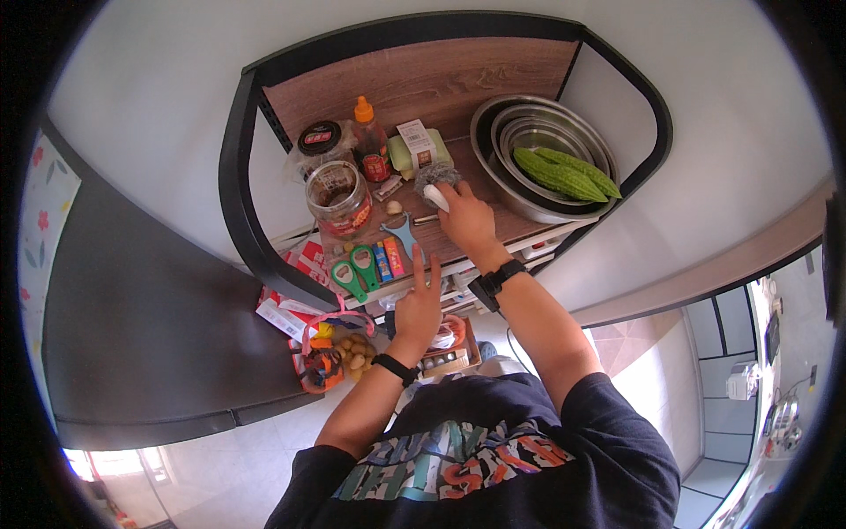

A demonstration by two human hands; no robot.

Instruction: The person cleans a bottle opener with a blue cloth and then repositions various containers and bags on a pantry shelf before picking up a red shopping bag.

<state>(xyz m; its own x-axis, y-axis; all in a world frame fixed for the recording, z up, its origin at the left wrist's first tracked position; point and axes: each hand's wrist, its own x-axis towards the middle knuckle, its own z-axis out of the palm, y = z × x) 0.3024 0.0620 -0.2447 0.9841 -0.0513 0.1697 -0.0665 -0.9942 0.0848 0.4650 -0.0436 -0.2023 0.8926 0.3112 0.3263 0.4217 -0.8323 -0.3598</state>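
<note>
My right hand grips the white handle of a grey wire scouring brush, just in front of a green egg carton. My left hand is at the shelf's front edge, with two fingers stretched towards a light blue peeler; whether they touch it is unclear. Left of it lie a pink packet, a blue packet and two green-handled tools. A garlic bulb and a metal utensil lie behind the peeler.
Nested steel bowls with bitter melons stand at the right. An open glass jar, a black-lidded jar and a sauce bottle stand left. A black frame surrounds the shelf. Potatoes are below.
</note>
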